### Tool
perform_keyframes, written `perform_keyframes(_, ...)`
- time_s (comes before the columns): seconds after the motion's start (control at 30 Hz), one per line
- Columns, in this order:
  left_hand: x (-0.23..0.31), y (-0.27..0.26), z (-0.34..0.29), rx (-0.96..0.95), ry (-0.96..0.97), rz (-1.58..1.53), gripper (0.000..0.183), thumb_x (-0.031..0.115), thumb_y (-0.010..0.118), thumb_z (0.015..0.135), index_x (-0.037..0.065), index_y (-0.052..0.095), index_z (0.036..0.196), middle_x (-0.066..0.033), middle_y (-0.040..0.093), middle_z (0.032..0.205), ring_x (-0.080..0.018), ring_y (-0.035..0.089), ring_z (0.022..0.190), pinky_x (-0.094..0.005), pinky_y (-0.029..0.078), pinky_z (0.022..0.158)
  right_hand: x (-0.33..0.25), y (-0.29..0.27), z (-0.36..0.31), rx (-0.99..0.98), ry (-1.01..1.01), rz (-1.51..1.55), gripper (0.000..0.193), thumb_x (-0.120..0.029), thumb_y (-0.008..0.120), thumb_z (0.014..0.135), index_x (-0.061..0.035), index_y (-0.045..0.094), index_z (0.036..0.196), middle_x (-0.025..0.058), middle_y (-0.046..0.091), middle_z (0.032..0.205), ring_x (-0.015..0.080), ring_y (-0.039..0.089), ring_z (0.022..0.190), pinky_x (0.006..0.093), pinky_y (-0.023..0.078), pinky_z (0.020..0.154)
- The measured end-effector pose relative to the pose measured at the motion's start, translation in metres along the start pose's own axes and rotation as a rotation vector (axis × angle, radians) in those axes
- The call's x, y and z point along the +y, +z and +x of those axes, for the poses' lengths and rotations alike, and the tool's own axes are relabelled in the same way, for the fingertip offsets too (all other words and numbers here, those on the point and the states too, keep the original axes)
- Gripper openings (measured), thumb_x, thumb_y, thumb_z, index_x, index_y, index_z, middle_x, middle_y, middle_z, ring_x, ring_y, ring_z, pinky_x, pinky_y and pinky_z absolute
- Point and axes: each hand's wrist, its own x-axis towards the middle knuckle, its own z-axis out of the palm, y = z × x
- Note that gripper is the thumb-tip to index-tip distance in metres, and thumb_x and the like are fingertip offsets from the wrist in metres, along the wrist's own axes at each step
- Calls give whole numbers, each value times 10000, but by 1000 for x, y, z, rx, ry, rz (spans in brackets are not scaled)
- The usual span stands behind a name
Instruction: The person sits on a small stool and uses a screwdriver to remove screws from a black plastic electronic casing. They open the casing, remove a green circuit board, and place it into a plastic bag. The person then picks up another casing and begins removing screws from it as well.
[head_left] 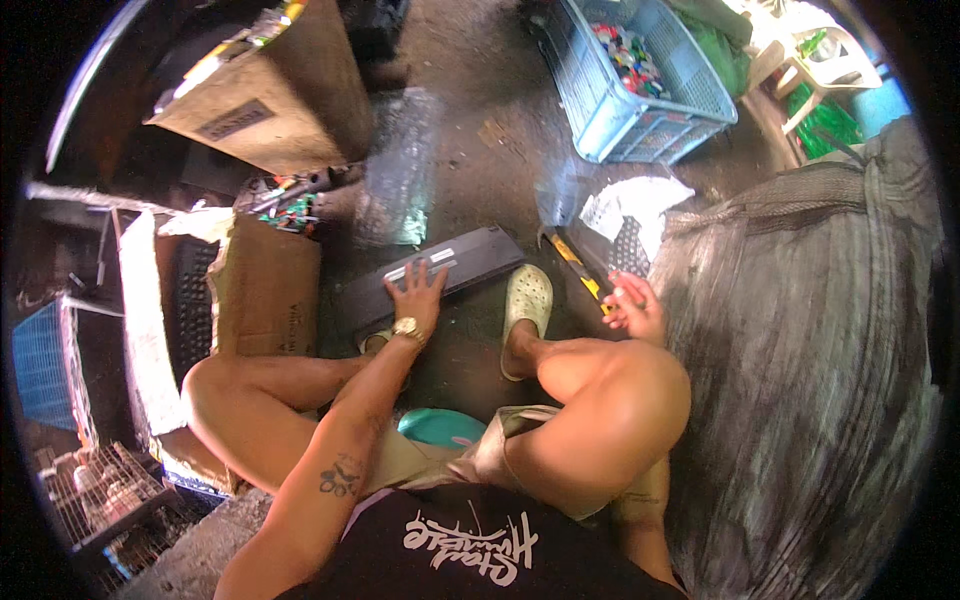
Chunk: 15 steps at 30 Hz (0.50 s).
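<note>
A long black keyboard (pixel 478 256) lies on the floor in front of me, its flat underside with pale labels turned up. My left hand (pixel 416 296), a watch at the wrist, rests flat on it with fingers spread. To the right is a hammer (pixel 574 262) with a yellow and black handle, its head pointing away from me. My right hand (pixel 636 306) has its fingers curled round the handle's near end. Beyond that hand, another dark piece with keys (pixel 628 243) lies partly by a torn white sheet (pixel 640 205).
A cardboard box (pixel 268 290) with keyboards inside stands at my left. Farther off are a taller carton (pixel 290 100) and a blue crate (pixel 655 128) of small colourful pieces. A large grey woven sack (pixel 800 350) fills the right side. My feet in pale clogs (pixel 527 300) flank the keyboard's near side.
</note>
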Motion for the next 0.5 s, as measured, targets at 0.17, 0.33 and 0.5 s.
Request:
perform_keyframes(0.17, -10, 38, -11, -16, 52, -147, 858, -24, 579, 873, 371, 328, 1592, -96, 160, 1719, -433, 116, 1570, -853, 104, 1083, 25, 33, 11, 16, -80, -74, 327, -190, 660, 1016, -24, 509, 1254, 160, 733, 1116, 157, 674, 616, 247, 540, 548)
perform_keyframes(0.33, -20, 24, -10, 15, 205, -182, 877, -49, 590, 841, 355, 357, 1584, -78, 217, 1704, -416, 152, 1567, -837, 117, 1107, -13, 81, 50, -47, -141, -218, 285, -137, 631, 1031, -16, 515, 1261, 149, 741, 1054, 112, 661, 760, 238, 548, 594)
perform_keyframes(0.5, -25, 24, 0, 47, 378, -211, 860, -51, 615, 823, 355, 406, 1551, -8, 294, 1676, -344, 232, 1556, -801, 168, 1140, -44, 127, 92, -220, -336, -346, 291, -117, 642, 1022, -25, 513, 1266, 155, 730, 1058, 125, 673, 769, 255, 564, 627)
